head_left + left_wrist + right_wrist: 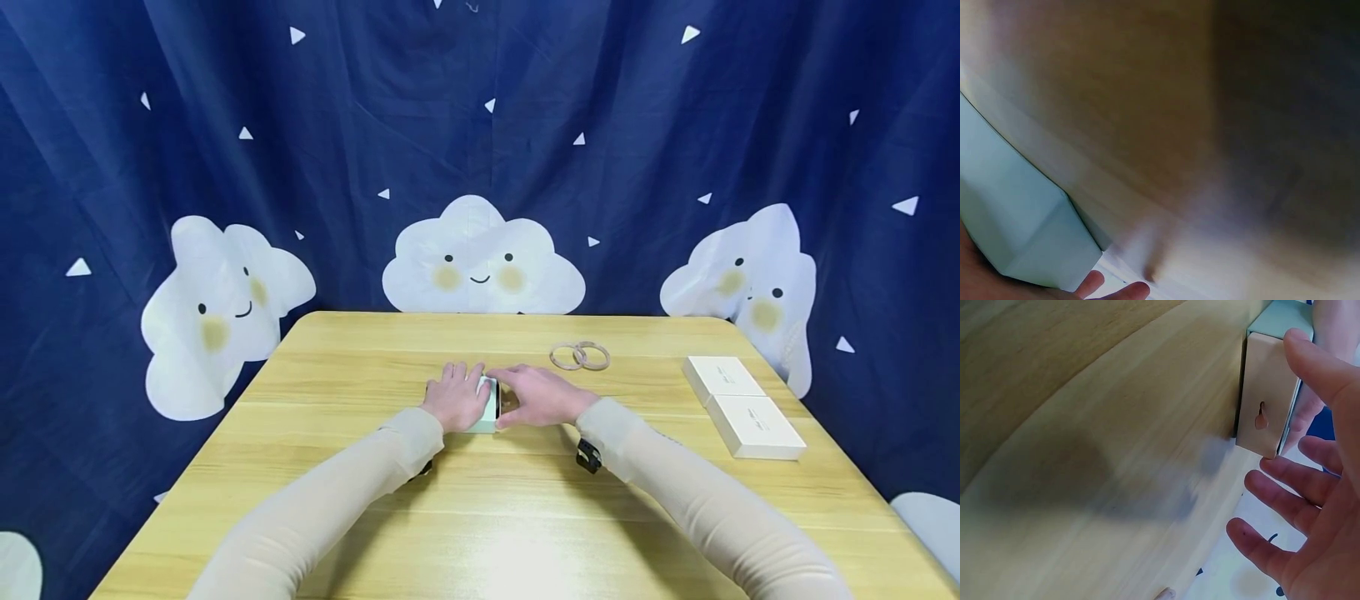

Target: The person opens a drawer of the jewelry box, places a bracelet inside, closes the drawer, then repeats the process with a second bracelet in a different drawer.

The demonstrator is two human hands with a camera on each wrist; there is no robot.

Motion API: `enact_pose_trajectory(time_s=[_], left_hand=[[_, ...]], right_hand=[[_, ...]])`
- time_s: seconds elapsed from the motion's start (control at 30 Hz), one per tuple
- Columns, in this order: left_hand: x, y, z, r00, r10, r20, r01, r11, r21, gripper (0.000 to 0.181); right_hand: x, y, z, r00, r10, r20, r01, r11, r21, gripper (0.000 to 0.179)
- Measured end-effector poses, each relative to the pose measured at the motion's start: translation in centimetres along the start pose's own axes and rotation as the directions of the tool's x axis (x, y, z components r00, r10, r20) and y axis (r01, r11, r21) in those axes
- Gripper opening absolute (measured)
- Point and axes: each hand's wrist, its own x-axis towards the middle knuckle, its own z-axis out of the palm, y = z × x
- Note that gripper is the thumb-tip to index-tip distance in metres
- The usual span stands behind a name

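Observation:
A pale green box [491, 408] lies on the table, mostly covered by hands. In the right wrist view its cream-coloured end [1266, 394] shows a small keyhole-shaped mark or pull. My left hand [456, 398] rests across the top, with fingers reaching past the far side. Below the left wrist, the box's plain green side [1022, 206] is visible. Spanning the right end, my right hand [542, 395] holds the box between the thumb at the near edge and a fingertip at the far edge. Its other fingers are spread off the box.
Two pinkish rings [595, 356] lie overlapping farther back, right of centre. At the table's right side two white boxes [757, 427] sit end to end. A dark blue curtain [465, 150] with white clouds hangs behind the wooden table [337, 375].

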Motion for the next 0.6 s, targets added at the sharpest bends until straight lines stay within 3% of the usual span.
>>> enact_pose_trajectory(time_s=[0.6], left_hand=[[0.02, 0.09, 0.17, 1.0, -0.001, -0.005, 0.001, 1.0, -0.016, 0.064]], right_hand=[[-0.1, -0.05, 0.16, 1.0, -0.01, -0.021, 0.009, 1.0, -0.014, 0.09]])
